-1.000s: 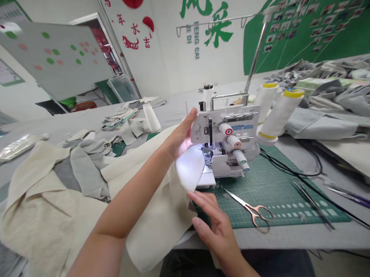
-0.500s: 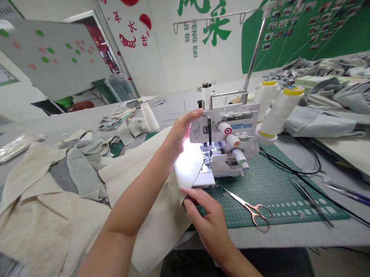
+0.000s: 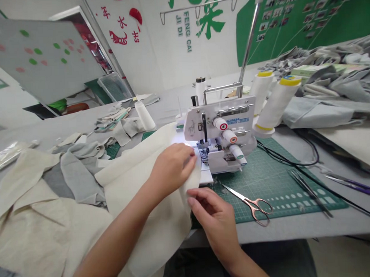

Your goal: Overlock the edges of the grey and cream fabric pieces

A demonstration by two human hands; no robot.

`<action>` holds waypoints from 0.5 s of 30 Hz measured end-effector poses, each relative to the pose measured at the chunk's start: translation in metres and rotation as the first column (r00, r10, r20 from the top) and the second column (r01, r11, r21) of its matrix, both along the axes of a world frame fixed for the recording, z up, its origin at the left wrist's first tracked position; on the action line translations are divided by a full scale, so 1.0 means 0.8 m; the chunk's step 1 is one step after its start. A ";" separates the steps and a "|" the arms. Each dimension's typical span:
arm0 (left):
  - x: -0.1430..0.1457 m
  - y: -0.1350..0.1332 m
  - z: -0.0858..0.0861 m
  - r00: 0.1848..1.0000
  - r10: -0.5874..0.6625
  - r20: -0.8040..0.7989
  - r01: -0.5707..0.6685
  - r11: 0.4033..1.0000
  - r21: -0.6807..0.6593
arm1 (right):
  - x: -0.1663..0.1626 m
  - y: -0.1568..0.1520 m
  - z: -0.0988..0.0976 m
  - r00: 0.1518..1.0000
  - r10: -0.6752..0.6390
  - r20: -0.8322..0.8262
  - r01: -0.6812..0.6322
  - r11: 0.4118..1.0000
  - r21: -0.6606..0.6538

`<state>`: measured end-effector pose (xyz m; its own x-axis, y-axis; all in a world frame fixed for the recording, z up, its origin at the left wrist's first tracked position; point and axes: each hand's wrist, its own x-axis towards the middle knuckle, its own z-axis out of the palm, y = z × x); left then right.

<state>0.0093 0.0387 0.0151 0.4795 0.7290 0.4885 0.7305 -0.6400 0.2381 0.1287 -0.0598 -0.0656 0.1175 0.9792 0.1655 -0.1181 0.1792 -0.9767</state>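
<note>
A large piece of cream fabric (image 3: 164, 221) lies over the table's front edge, its right edge beside the presser foot of a white overlock sewing machine (image 3: 220, 112). My left hand (image 3: 174, 167) rests on the fabric just left of the foot, its fingers curled together with the thumb against them; the grip at the fingertips is partly hidden. Lower down, my right hand (image 3: 217, 218) pinches the fabric's edge between thumb and forefinger. Copper-handled scissors (image 3: 247, 202) lie slightly apart on the green cutting mat (image 3: 282, 183), right of my right hand.
Tall white thread cones (image 3: 278, 103) stand behind the machine. Tweezers (image 3: 311, 192), black cables (image 3: 284, 160) and purple-handled tweezers (image 3: 355, 186) lie to the right. Grey fabric pieces (image 3: 82, 167) cover the left side; a fabric heap (image 3: 329, 67) fills the back right.
My left hand has come down from the machine's upper left side onto the fabric by the presser foot. The fabric edge now lies smoother at my right hand. The view has shifted slightly.
</note>
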 end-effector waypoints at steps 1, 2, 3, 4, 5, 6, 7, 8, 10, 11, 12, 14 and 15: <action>-0.002 -0.004 -0.004 0.993 -0.068 -0.094 0.064 0.997 -0.044 | 0.000 -0.001 0.000 1.000 -0.003 -0.001 0.003 1.000 -0.001; -0.003 -0.006 -0.007 0.983 -0.112 -0.145 0.102 0.992 -0.074 | 0.000 -0.001 0.000 1.000 -0.006 0.000 0.006 1.000 -0.002; -0.004 -0.005 -0.010 0.977 -0.130 -0.169 0.117 0.989 -0.086 | 0.000 -0.002 0.000 1.000 -0.008 0.001 0.008 1.000 -0.005; -0.005 -0.004 -0.012 0.975 -0.134 -0.178 0.120 0.989 -0.088 | -0.001 -0.002 0.000 1.000 -0.012 0.001 0.012 1.000 -0.008; -0.005 -0.002 -0.013 0.974 -0.137 -0.180 0.123 0.989 -0.085 | -0.001 -0.002 0.000 1.000 -0.013 0.001 0.013 1.000 -0.011; -0.006 -0.001 -0.012 0.972 -0.146 -0.181 0.133 0.987 -0.086 | -0.001 -0.003 0.000 1.000 -0.012 0.001 0.012 1.000 -0.013; -0.006 0.000 -0.012 0.969 -0.162 -0.187 0.147 0.985 -0.091 | 0.000 -0.003 0.000 1.000 -0.007 0.004 0.007 1.000 -0.014; -0.008 0.000 -0.010 0.965 -0.176 -0.195 0.159 0.982 -0.101 | 0.000 -0.003 0.000 1.000 0.001 0.008 -0.001 1.000 -0.014; -0.010 -0.001 -0.006 0.955 -0.215 -0.203 0.191 0.973 -0.132 | 0.002 -0.003 0.001 1.000 0.019 0.015 -0.019 1.000 -0.011; -0.011 -0.002 -0.003 0.950 -0.236 -0.205 0.208 0.967 -0.149 | 0.002 -0.004 0.001 0.999 0.026 0.018 -0.026 1.000 -0.009; -0.013 -0.003 -0.001 0.945 -0.252 -0.208 0.220 0.961 -0.165 | 0.003 -0.004 0.002 0.999 0.033 0.020 -0.033 0.999 -0.008; -0.015 -0.005 0.004 0.938 -0.277 -0.209 0.238 0.952 -0.192 | 0.004 -0.005 0.003 0.999 0.040 0.023 -0.040 0.999 -0.009; -0.016 -0.005 0.005 0.935 -0.289 -0.207 0.248 0.947 -0.202 | 0.005 -0.005 0.003 0.999 0.041 0.025 -0.041 0.999 -0.009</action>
<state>-0.0032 0.0346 0.0194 0.7537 0.6189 0.2212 0.5843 -0.7850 0.2056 0.1325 -0.0639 -0.0635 0.0730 0.9845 0.1592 -0.1009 0.1661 -0.9809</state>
